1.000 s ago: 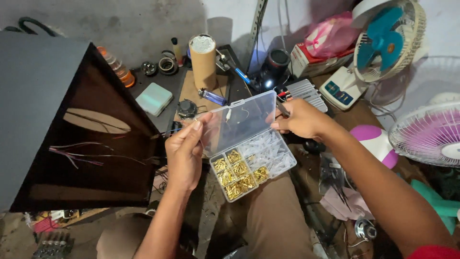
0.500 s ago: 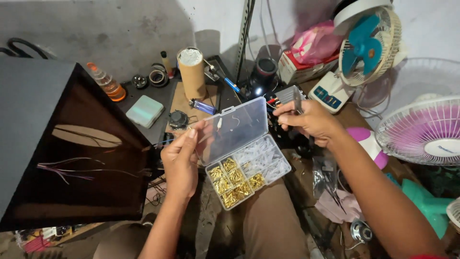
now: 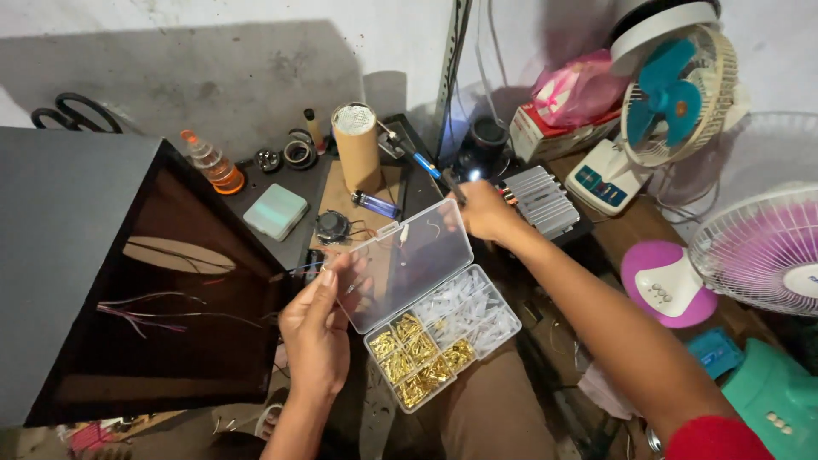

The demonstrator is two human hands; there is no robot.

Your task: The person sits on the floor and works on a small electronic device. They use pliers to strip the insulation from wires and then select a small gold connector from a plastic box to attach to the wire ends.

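A clear plastic compartment box point(image 3: 443, 341) rests on my lap with its lid point(image 3: 407, 264) raised. It holds gold metal terminals in the near compartments and clear sleeves in the far ones. My left hand point(image 3: 319, 328) grips the left edge of the lid between thumb and fingers. My right hand point(image 3: 484, 209) is stretched out past the box toward the back of the bench, beside a grey finned metal block point(image 3: 538, 200). Its fingers curl near a blue-handled tool point(image 3: 423, 162); what they hold is hidden.
A black open speaker cabinet point(image 3: 111, 255) with loose wires fills the left. On the bench stand a cardboard tube point(image 3: 356, 146), tape rolls point(image 3: 298, 153), a pale green case point(image 3: 275, 212) and a small orange bottle point(image 3: 213, 168). Two fans point(image 3: 677, 94) point(image 3: 767, 251) stand at the right.
My right hand left the lid's right edge and reached further back toward the finned block. The left hand keeps hold of the lid, and the view shifted slightly.
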